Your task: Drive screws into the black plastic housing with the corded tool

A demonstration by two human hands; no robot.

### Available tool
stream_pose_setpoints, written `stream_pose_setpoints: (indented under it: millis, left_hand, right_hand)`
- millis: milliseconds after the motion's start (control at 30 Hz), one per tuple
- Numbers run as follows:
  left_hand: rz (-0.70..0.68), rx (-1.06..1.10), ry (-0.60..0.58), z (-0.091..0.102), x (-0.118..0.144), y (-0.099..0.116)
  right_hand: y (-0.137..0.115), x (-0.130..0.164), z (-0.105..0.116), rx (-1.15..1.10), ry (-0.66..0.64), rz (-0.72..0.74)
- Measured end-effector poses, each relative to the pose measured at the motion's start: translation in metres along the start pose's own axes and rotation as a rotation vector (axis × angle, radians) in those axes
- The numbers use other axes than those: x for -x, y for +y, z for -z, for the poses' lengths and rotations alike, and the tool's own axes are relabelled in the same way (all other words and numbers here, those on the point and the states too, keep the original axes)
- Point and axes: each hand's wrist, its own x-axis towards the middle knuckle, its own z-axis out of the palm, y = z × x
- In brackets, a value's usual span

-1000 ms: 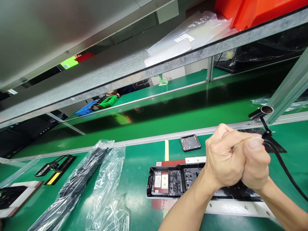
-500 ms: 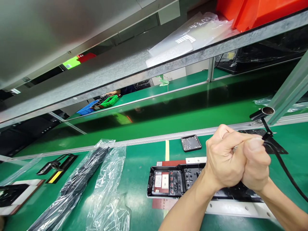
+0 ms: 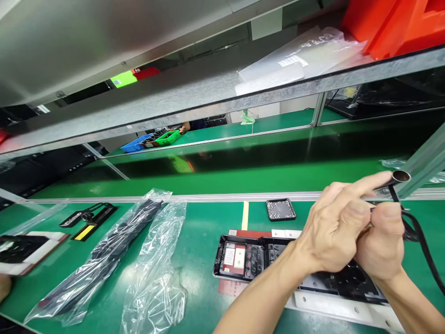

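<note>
My left hand (image 3: 333, 229) and my right hand (image 3: 382, 243) are pressed together above the right part of a black plastic housing (image 3: 248, 257). My right hand is closed around a black cable (image 3: 426, 250) that runs off to the lower right. My left thumb and curled fingers pinch something small where the hands meet; what it is stays hidden. My left index finger points out toward the open end of a metal tube (image 3: 401, 176). The housing lies open side up on a white fixture plate (image 3: 333, 306) with a red sheet under it.
A small black tray of screws (image 3: 281, 209) sits behind the housing. Two crumpled plastic bags (image 3: 153, 273) and a black bracket with a yellow label (image 3: 86, 221) lie to the left. Another person's hand (image 3: 4, 286) shows at the left edge. A metal shelf (image 3: 194, 99) hangs overhead.
My hands have loosened from a tight clasp and shifted a little right. My left index finger has stretched out toward the tube. The view has swung slightly.
</note>
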Motion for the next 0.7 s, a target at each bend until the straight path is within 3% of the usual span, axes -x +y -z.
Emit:
stream_pose_setpoints:
  millis: [100,200,267,467,600,700]
  left_hand:
    - [-0.010,-0.022,0.075,0.017,0.004,0.001]
    - [0.145,-0.025,0.217,0.036,0.025,0.000]
    - [0.227,-0.091,0.225,0.049,0.047,-0.001]
    - [0.189,-0.454,-0.042,0.072,0.123,-0.008]
    - [0.075,-0.716,-0.185,0.068,0.162,-0.023]
    - [-0.001,-0.842,-0.225,0.062,0.175,-0.032]
  right_hand:
    - [-0.008,0.000,-0.006,-0.109,-0.055,-0.082]
    - [-0.015,0.001,-0.013,-0.183,-0.082,-0.153]
    - [-0.018,0.002,-0.015,-0.197,-0.077,-0.194]
    - [-0.022,0.004,-0.015,-0.226,-0.007,-0.303]
    - [-0.027,0.000,-0.014,-0.209,-0.019,-0.313]
    - [-0.029,-0.002,-0.012,-0.173,-0.055,-0.304]
